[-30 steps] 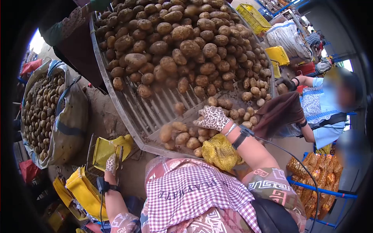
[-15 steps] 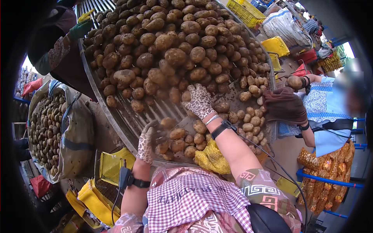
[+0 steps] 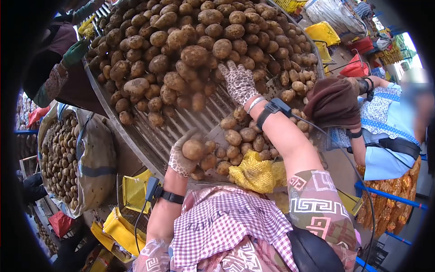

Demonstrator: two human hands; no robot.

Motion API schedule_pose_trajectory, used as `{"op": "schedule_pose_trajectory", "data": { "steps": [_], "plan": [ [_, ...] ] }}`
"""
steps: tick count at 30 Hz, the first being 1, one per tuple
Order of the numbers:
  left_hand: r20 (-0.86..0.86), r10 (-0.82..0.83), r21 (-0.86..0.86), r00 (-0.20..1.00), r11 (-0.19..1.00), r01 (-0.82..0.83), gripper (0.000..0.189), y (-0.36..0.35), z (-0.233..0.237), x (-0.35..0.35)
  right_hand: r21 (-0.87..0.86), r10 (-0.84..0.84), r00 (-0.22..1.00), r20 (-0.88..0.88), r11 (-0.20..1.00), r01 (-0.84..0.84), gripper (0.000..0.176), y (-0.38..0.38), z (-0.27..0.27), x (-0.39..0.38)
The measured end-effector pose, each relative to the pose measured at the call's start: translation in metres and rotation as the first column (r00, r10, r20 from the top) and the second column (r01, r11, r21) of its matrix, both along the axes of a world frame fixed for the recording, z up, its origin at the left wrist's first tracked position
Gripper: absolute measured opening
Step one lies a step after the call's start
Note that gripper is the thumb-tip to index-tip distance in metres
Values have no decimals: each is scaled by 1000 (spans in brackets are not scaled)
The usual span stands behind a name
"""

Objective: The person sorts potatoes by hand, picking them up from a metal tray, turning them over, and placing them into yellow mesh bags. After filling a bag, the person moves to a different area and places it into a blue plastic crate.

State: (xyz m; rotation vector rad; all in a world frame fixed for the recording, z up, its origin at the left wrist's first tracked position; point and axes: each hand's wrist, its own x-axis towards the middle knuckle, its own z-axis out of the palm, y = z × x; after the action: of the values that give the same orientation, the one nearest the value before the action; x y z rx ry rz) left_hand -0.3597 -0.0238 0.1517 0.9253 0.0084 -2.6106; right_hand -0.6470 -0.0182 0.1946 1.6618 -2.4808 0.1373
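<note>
Both of my hands wear leopard-print gloves over a slatted metal sorting table (image 3: 136,149). My left hand (image 3: 180,164), near the front edge, has its fingers round a potato (image 3: 193,149). Farther in, my right hand (image 3: 239,83) reaches with fingers spread against the edge of a large heap of potatoes (image 3: 195,56); nothing shows in its grip. A smaller group of potatoes (image 3: 233,137) lies nearer my body. In front of me a crumpled yellow mesh bag (image 3: 253,172) rests at the table's edge.
On the right a co-worker in blue (image 3: 378,118) holds a brown cloth bag (image 3: 333,104). A gloved co-worker (image 3: 59,68) stands at the far left. A large sack (image 3: 97,149) full of potatoes and a yellow crate (image 3: 136,190) stand left of the table.
My left hand has closed round a potato. My right hand has moved farther in, its fingers now spread. The co-worker's potato on the right no longer shows above the cloth bag.
</note>
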Motion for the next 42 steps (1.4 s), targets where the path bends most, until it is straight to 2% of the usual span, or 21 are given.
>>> {"op": "schedule_pose_trajectory", "data": {
  "steps": [2,6,9,10,11,12,14,16,18,20,24,26,27,28,30,31,35,38,39,40,42],
  "plan": [
    [-215,-5,20,977,1000,10,50,1,12,-2,58,44,998,-42,997,-42,43,-6,0,-10],
    [-222,-31,-64,974,998,17,58,-1,24,-11,34,22,999,25,999,-23,42,-5,6,3],
    [-176,-105,-121,979,989,84,61,-4,33,-18,-87,-39,876,481,992,92,66,27,-1,42],
    [-163,-124,-133,979,986,103,60,-3,34,-19,117,-142,710,689,990,84,70,38,35,65],
    [-83,-117,-194,990,976,99,54,1,32,-20,68,-29,549,835,996,-49,70,52,31,80],
    [-83,-125,-193,989,975,107,54,3,24,-17,37,70,517,853,981,-193,58,67,19,92],
    [-166,-260,82,951,958,276,53,2,7,-8,33,55,540,840,988,-151,51,85,27,85],
    [-306,-264,103,915,946,308,54,17,17,-10,-81,-90,525,846,952,294,51,87,23,43],
    [-163,-163,209,973,958,195,59,29,28,-12,-299,-223,863,453,874,383,54,89,-1,-18],
    [-185,-122,236,975,958,164,64,36,33,-18,-208,-325,763,559,836,508,56,91,-22,-60],
    [-346,-144,218,927,949,229,68,41,23,-19,7,-367,830,419,916,402,57,106,-48,-74],
    [-245,-76,212,967,969,130,70,42,33,-20,-88,-76,358,931,902,422,54,122,-51,-76],
    [-241,-68,221,968,968,123,70,42,30,-21,-78,-82,354,932,906,416,54,127,-50,-77],
    [-276,-77,185,958,974,132,71,40,27,-20,-86,126,-61,990,891,445,52,136,-48,-77],
    [-311,-113,151,944,974,167,72,40,24,-22,-64,493,-720,488,843,534,54,157,-40,-75],
    [-355,-144,117,924,973,197,73,39,25,-26,47,526,-735,428,799,600,58,160,-33,-71],
    [-413,-108,165,904,968,191,78,38,32,-42,191,574,-695,434,695,693,60,153,-11,-40],
    [-380,-92,113,920,983,145,80,35,43,-52,63,420,-756,501,854,516,61,146,-2,-9],
    [-469,-129,72,874,980,183,79,32,44,-54,-203,349,-301,887,882,426,60,139,9,16],
    [-555,-170,24,814,975,220,78,29,44,-50,-209,263,-304,916,957,199,61,132,41,38],
    [-445,-25,132,895,987,93,79,29,15,-38,-132,239,425,873,955,-266,65,126,48,79]
  ]
}}
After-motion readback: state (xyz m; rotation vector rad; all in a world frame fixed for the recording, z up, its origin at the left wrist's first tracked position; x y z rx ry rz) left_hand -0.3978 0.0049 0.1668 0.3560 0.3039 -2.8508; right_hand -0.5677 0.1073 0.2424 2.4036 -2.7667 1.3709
